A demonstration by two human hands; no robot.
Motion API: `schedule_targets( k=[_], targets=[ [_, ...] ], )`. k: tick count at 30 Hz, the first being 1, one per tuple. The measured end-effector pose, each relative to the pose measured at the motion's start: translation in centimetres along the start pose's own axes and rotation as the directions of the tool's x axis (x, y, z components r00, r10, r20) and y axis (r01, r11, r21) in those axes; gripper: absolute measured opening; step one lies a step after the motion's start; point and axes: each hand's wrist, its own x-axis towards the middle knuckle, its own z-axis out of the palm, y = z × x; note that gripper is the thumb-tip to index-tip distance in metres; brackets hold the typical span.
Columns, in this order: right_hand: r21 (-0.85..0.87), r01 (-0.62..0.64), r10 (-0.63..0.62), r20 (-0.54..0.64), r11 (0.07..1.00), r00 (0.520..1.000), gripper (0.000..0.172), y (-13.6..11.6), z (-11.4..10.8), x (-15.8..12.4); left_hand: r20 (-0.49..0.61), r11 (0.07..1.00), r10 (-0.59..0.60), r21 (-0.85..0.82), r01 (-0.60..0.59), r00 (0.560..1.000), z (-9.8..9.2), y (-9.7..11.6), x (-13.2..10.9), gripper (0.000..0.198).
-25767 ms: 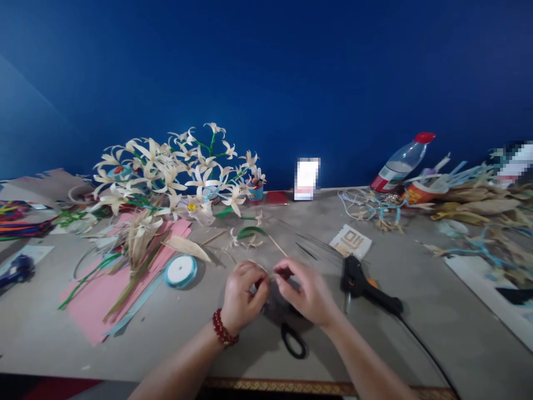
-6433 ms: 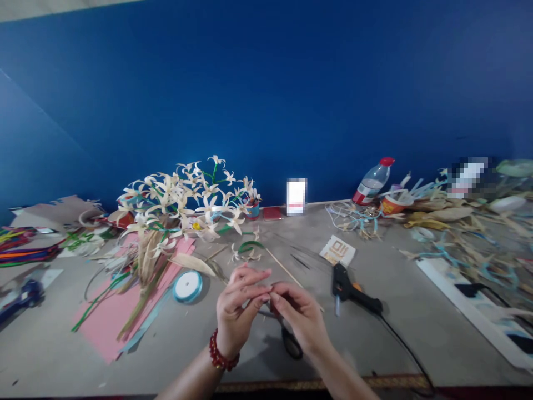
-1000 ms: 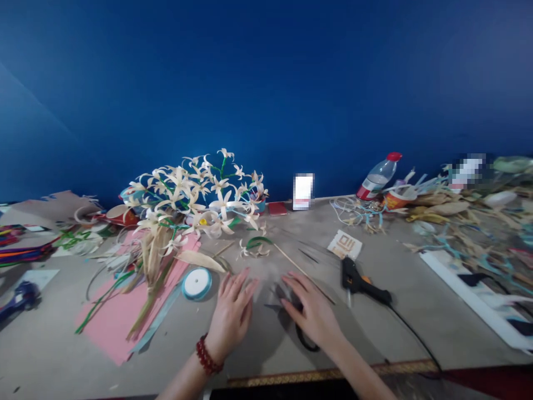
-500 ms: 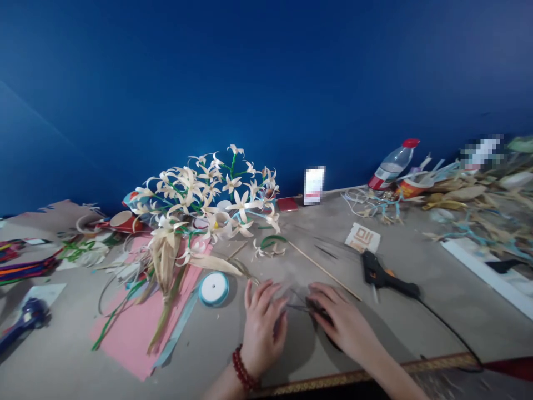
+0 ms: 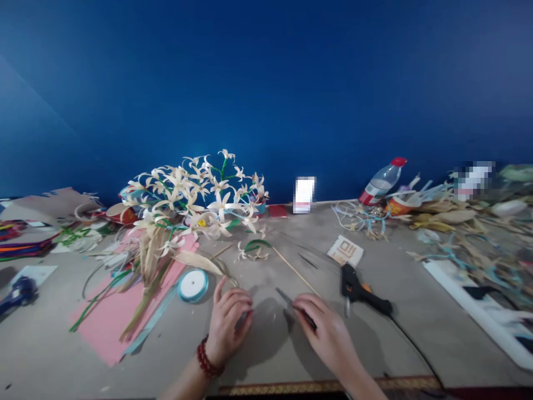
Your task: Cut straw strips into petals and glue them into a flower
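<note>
My left hand (image 5: 227, 325), with a red bead bracelet on the wrist, rests on the grey table (image 5: 266, 355). Its fingers are curled together over something small that I cannot make out. My right hand (image 5: 325, 333) is closed on the handles of dark scissors (image 5: 287, 297), whose blades point up and left toward my left hand. A thin wooden stick (image 5: 295, 270) lies just beyond both hands.
A white ribbon spool (image 5: 192, 284) and pink paper (image 5: 112, 328) lie to the left, under a bunch of pale handmade flowers (image 5: 195, 194). A black glue gun (image 5: 362, 289) with its cord lies to the right, near a printed card (image 5: 345, 250). A plastic bottle (image 5: 383, 180) and craft scraps line the back.
Both hands lay flat on the table beside the scissors. Now my right hand has taken up the scissors and my left hand's fingers have curled in.
</note>
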Motion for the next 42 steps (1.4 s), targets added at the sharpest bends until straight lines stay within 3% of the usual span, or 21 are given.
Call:
schedule_targets(
  k=[4,8,11,16,19,24,28,32,37,42],
  targets=[
    [-0.004,0.025,-0.025,0.01,1.0,1.0,0.019,0.4,-1.4,-0.1,-0.004,0.999,0.028,0.044,-0.028,1.0,0.3,-0.1,-0.2,0.018],
    [-0.134,0.003,-0.011,-0.058,0.991,0.998,0.017,2.9,-3.5,0.8,-0.014,0.997,0.045,0.066,-0.044,0.999,0.6,-0.3,-0.6,0.016],
    [-0.238,0.017,-0.032,-0.059,0.971,0.998,0.016,4.7,-5.0,2.3,0.007,0.995,0.086,0.057,-0.086,0.996,0.6,-0.3,-0.9,0.028],
    [-0.262,0.099,-0.112,-0.037,0.96,0.993,0.017,4.9,-5.1,4.7,0.067,0.985,0.149,0.076,-0.154,0.987,-0.1,0.1,-1.0,0.027],
    [-0.221,0.132,-0.143,-0.032,0.966,0.989,0.017,4.5,-4.0,5.1,0.059,0.985,0.072,0.15,-0.08,0.996,-1.3,-0.8,0.0,0.023],
    [-0.218,0.11,-0.121,-0.036,0.97,0.992,0.019,4.9,-3.0,4.4,0.076,0.943,-0.165,0.304,0.135,0.983,-4.0,-4.8,3.1,0.018],
    [-0.236,0.062,-0.079,-0.064,0.97,0.995,0.022,5.3,-3.5,3.6,0.095,0.897,-0.223,0.41,0.166,0.97,-4.6,-7.2,4.7,0.02],
    [-0.22,0.036,-0.055,-0.081,0.975,0.995,0.023,5.8,-3.8,2.7,0.15,0.893,-0.206,0.433,0.123,0.967,-4.5,-7.8,4.3,0.027],
    [-0.187,0.021,-0.036,-0.078,0.982,0.996,0.025,6.4,-3.3,2.0,0.202,0.859,-0.268,0.494,0.138,0.942,-5.3,-8.7,2.6,0.049],
    [-0.16,0.013,-0.025,-0.077,0.987,0.997,0.024,6.1,-2.7,2.3,0.22,0.846,-0.283,0.516,0.135,0.934,-6.1,-8.9,1.7,0.037]
  ],
)
